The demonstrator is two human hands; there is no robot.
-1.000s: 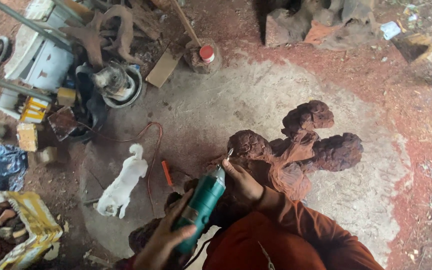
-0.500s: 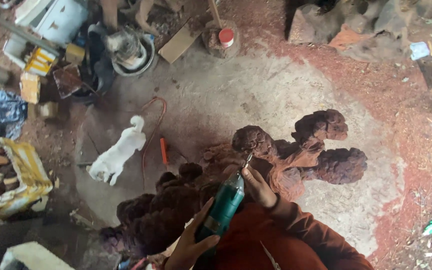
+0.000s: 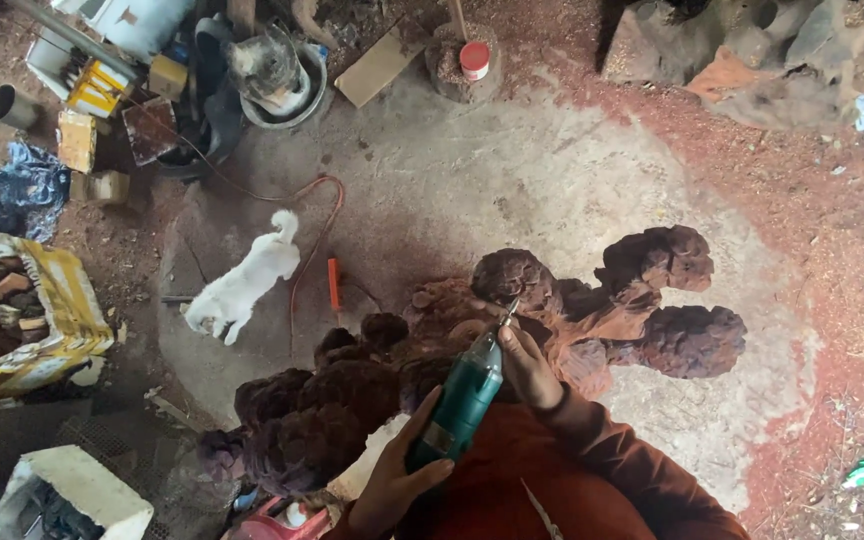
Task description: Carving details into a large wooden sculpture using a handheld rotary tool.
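Both hands grip a green handheld rotary carving tool (image 3: 457, 405) against a knobbly reddish-brown carved wood root (image 3: 592, 310).
Left hand (image 3: 397, 485) wraps its rear; right hand (image 3: 527, 365) fingers close near its tip.

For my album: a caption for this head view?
Both hands steady a green rotary tool on a knobbly reddish wood carving.

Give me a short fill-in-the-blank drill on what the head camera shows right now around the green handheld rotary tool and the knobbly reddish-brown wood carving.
1. Both hands, the left hand and the right hand, grip the green handheld rotary tool, whose tip meets the knobbly reddish-brown wood ____.
2. The small animal standing on the concrete floor is ____ in colour.
3. The cap of the red-capped jar near the top edge is ____.

Missing words: carving; white; red
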